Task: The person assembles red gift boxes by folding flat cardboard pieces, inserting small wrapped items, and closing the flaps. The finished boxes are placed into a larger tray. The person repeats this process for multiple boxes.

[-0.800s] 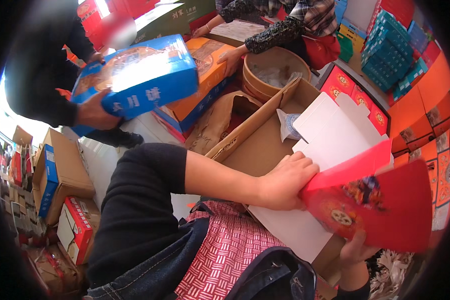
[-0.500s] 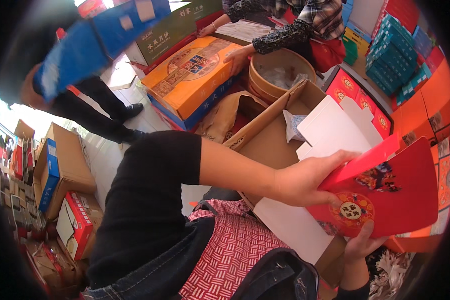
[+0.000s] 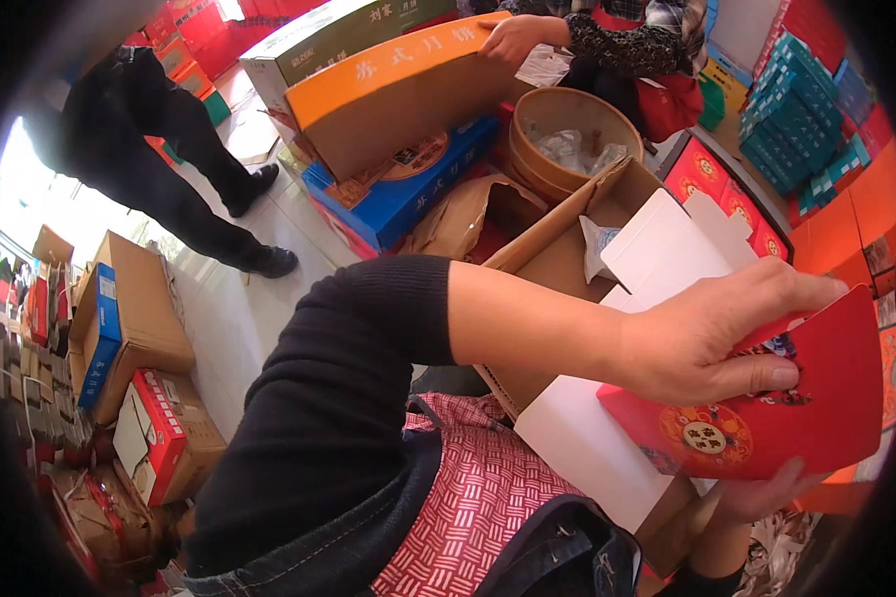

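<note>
Now, left hand [image 3: 712, 333]: the red carton [image 3: 836, 398] is being grasped here, thumb laid across the printed face, fingers at its far edge.
Right hand [image 3: 767, 490]: tucked below the carton's near edge, partly covered by it; whether the card is pinched or merely propped cannot be told.
Red carton: held at the right, tilted, partly over the near end of an open brown box [image 3: 553, 257]; the white flaps [image 3: 667, 239] are spread toward the far side, and a white panel [image 3: 587, 448] is slanted to the near left.
Crease risk: the printed face could be dented if too much is pressed through that left thumb.
Slip risk: the near edge could be dropped if it is only propped from below.
Snag risk: the flaps could be bent if they are caught on the box wall.
White packet: a small one [image 3: 597, 247] is seen inside the box, just beside the flaps.
Far side: a round tub [image 3: 528, 149] is placed beyond; an orange box [image 3: 398, 75] is held tilted by a co-worker's hand [image 3: 523, 40] above a blue box [image 3: 418, 204], and could be toppled if that grip were lost.
Far right: teal boxes [image 3: 786, 109] are stacked.
</note>
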Demonstrator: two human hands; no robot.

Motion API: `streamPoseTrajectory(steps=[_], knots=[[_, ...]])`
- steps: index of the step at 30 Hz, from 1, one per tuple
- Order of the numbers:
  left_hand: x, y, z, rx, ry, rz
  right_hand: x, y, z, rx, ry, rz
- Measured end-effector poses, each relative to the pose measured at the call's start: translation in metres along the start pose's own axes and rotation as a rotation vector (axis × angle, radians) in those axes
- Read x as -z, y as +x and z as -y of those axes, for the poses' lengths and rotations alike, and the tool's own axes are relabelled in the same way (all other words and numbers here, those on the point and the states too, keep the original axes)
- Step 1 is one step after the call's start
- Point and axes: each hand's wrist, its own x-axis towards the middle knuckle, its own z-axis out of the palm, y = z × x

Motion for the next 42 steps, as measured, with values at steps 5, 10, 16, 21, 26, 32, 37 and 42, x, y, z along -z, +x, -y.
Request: streamPoseTrajectory(steps=[5, 10, 16, 21, 26, 32, 37, 42], knots=[[0.0, 0.006, 0.008, 0.431, 0.089, -0.064, -0.06, 0.055, 0.054, -0.59, 0.517, -0.242], [-0.002, 0.015, 0.048, 1.052, -0.216, -0.182, -0.073, 0.073, 0.006, -0.628, 0.298, -0.018], [0.02, -0.032, 0.059, 1.274, -0.303, -0.355, -0.108, 0.052, 0.007, -0.914, 0.551, 0.16], [0.012, -0.035, 0.061, 1.304, -0.282, -0.364, -0.103, 0.041, -0.023, -0.863, 0.529, 0.169], [0.015, -0.028, 0.062, 1.266, -0.269, -0.314, -0.115, 0.046, -0.012, -0.795, 0.383, -0.034], [0.008, -0.029, 0.047, 1.179, -0.108, -0.393, -0.106, 0.047, -0.002, -0.729, 0.305, 0.006], [0.007, -0.022, 0.004, 1.134, -0.395, -0.367, -0.078, 0.044, 0.037, -0.724, 0.447, 0.141], [0.004, -0.004, -0.022, 0.994, -0.361, -0.247, -0.069, 0.06, 0.068, -0.74, 0.697, 0.064]])
